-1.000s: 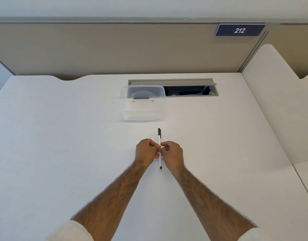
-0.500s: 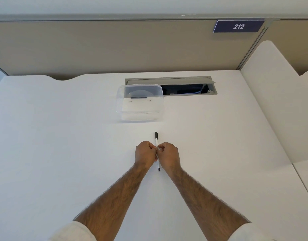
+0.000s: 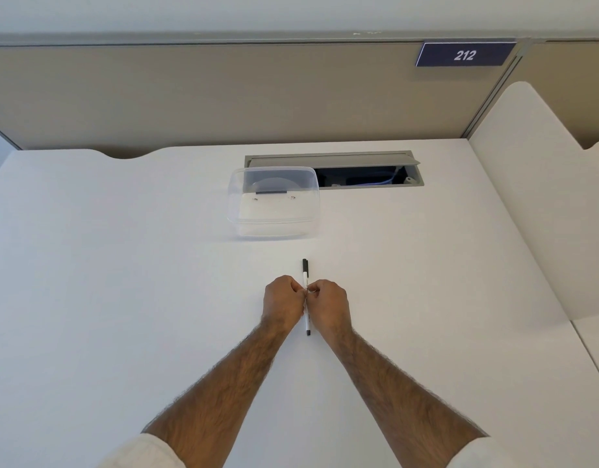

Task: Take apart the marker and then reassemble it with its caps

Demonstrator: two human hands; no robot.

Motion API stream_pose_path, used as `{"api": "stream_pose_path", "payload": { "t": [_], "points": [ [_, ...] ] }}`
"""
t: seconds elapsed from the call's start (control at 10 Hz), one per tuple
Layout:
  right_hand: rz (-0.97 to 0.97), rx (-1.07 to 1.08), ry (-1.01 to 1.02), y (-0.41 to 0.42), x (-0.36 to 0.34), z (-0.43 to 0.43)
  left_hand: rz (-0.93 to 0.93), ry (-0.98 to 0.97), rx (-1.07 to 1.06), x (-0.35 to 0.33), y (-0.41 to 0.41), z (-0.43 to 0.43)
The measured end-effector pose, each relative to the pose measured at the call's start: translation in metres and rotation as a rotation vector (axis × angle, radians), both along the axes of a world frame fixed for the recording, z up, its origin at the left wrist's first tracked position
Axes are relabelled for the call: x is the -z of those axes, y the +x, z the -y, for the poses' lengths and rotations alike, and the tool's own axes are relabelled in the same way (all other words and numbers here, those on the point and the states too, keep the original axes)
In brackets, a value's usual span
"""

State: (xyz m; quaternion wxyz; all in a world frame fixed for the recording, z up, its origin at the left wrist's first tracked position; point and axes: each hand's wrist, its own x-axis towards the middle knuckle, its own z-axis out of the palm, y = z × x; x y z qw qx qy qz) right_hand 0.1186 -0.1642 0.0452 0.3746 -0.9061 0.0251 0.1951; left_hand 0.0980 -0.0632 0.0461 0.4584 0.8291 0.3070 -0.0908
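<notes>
I see a white desk (image 3: 122,298) filling the view, with a beige partition (image 3: 190,96) along its far edge. A cable hatch (image 3: 369,175) is cut into the desk at the far side. A clear plastic box (image 3: 273,201) stands just in front of the hatch, well apart from my hands.

My left hand (image 3: 283,304) and right hand (image 3: 328,305) meet at the desk centre, knuckles nearly touching. Both are curled closed, fingertips pinching the middle of the marker (image 3: 306,298). The marker points near to far, with a black cap (image 3: 305,265) on the far end and a small dark cap (image 3: 308,331) on the near end.

Both caps appear seated, so I judge disassembly not yet begun. Risks from here:
- Pulling at mid-barrel may flex the thin body instead of freeing a cap.
- A cap released suddenly may fly off and roll toward the open hatch.
</notes>
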Motion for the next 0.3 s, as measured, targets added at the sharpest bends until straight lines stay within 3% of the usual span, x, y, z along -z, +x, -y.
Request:
{"api": "stream_pose_path", "payload": {
  "t": [0.2,0.3],
  "points": [
    [0.031,0.006,0.015,0.002,0.0,0.007,0.019,0.029,-0.003,-0.002,-0.004,-0.005],
    [0.123,-0.022,-0.104,-0.004,-0.002,0.019,0.055,0.296,0.075,-0.003,-0.018,-0.01]
  ]
}}
